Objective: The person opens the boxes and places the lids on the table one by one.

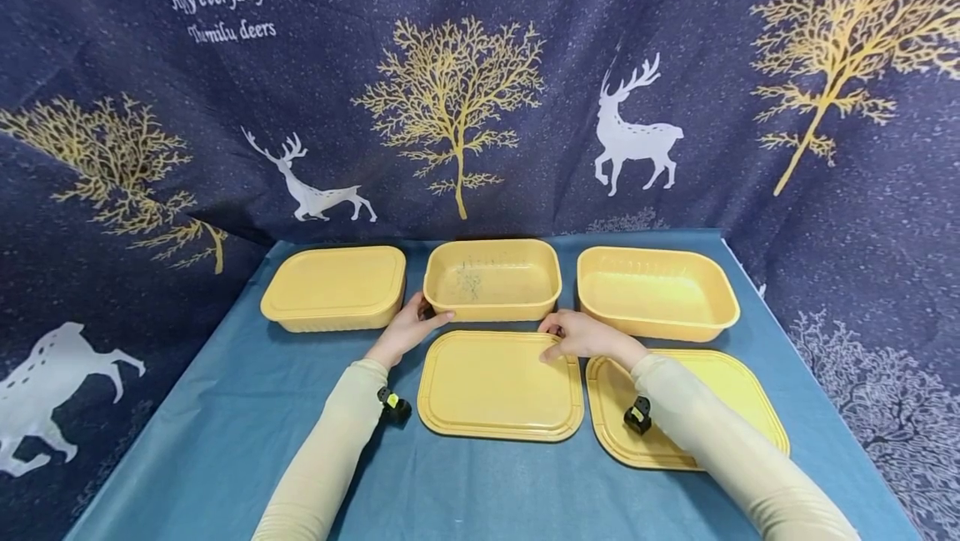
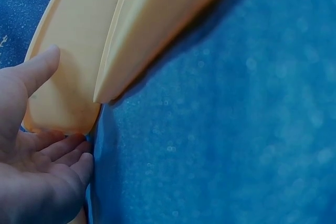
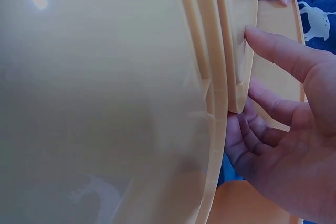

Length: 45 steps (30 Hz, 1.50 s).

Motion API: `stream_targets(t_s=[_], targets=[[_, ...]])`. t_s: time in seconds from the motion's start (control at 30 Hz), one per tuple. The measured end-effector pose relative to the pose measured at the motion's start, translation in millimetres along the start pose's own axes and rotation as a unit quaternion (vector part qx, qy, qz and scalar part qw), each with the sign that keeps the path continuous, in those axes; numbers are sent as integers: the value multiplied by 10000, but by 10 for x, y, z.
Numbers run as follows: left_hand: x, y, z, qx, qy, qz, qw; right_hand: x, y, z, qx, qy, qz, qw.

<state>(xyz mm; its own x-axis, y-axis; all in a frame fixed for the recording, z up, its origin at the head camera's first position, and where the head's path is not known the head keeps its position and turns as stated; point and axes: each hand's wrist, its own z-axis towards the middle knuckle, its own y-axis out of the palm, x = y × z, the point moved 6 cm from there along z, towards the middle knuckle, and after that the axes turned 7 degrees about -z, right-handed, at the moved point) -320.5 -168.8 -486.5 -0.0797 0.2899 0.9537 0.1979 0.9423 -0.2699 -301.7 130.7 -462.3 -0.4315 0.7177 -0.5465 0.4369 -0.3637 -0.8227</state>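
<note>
A yellow plastic box (image 1: 525, 312) without its lid stands in the middle at the back, small dark specks showing on its floor. My left hand (image 1: 410, 328) holds its front left corner, thumb along the front wall and fingers round the end; the left wrist view shows the thumb against the box (image 2: 65, 87). In front of it is a matching lid (image 1: 498, 387). At that lid's far right corner, my right hand (image 1: 581, 334) pinches the rim. The right wrist view has the thumb over the lid (image 3: 240, 61) and the other fingers curled beneath its edge.
On the left stands a lidded yellow box (image 1: 337, 283). An uncovered box (image 1: 660, 326) is at the back right, with another lid (image 1: 731, 391) before it, partly under my right forearm. A blue cloth (image 1: 225, 408) covers the table; a printed curtain (image 1: 525, 149) hangs behind.
</note>
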Motion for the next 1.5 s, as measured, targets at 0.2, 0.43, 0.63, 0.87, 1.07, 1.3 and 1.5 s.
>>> stream_targets(t_s=[0.2,0.43,0.63,0.87,1.07,1.3,1.5], targets=[[45,-20,25,7,64,56,10000,-5,-46,14,18,-64,-17,10000],[76,-47,41,-17,31,-72,10000,-38,-116,17,135,-380,-249,9989],[73,-69,35,-5,-10,-263,9997,-43,-136,-2,188,-477,-315,9982],[178,-133,-31,120,-3,-82,9999,-137,-234,-59,368,-632,-252,9970],[368,-236,-134,101,61,-95,9999,-293,-361,-107,396,-825,-166,9957],[580,-453,-252,318,304,92,9990,-552,-519,-70,665,-1029,-173,9923],[697,-700,-340,603,413,204,9971,-783,-634,12,1135,-1237,-142,9857]])
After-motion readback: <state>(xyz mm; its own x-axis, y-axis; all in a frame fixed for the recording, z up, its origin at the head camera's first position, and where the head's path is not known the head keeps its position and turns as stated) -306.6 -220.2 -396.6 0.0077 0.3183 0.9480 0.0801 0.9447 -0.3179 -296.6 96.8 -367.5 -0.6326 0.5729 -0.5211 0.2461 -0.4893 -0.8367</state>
